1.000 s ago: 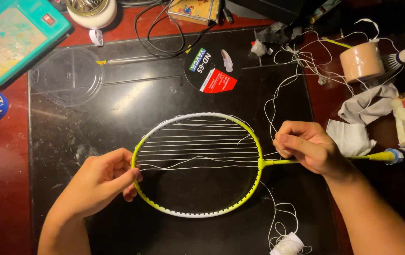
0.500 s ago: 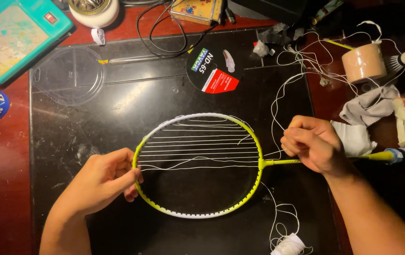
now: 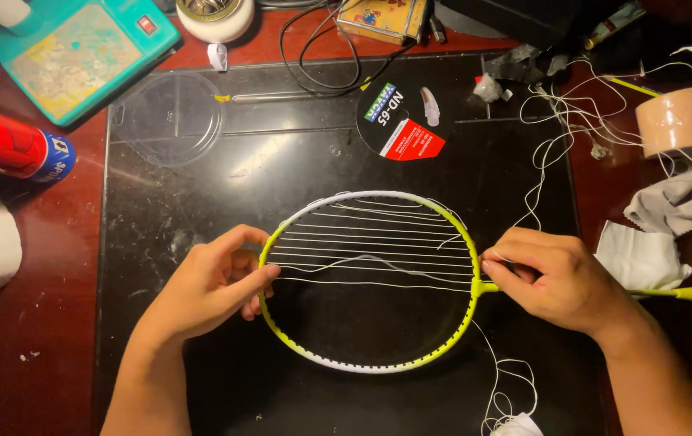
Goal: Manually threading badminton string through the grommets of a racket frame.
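A yellow-green racket frame (image 3: 398,365) lies flat on a black mat (image 3: 281,178), its upper half strung with white cross strings (image 3: 370,242). My left hand (image 3: 213,287) pinches the frame's left rim. At the frame's right side, where the shaft starts, my right hand (image 3: 560,278) pinches a white string (image 3: 535,186). That string runs up toward a tangle at the back right. One slack string sags across the middle of the head.
A clear round lid (image 3: 170,119), a round black card (image 3: 403,121) and a black cable lie at the mat's far edge. A teal box (image 3: 79,52), a red-blue tube (image 3: 11,149), a tan tape roll (image 3: 677,119), crumpled tissues (image 3: 640,257) and a string coil (image 3: 511,404) surround it.
My right hand has slid slightly right and down along the shaft end with the string. The left hand and racket stay put.
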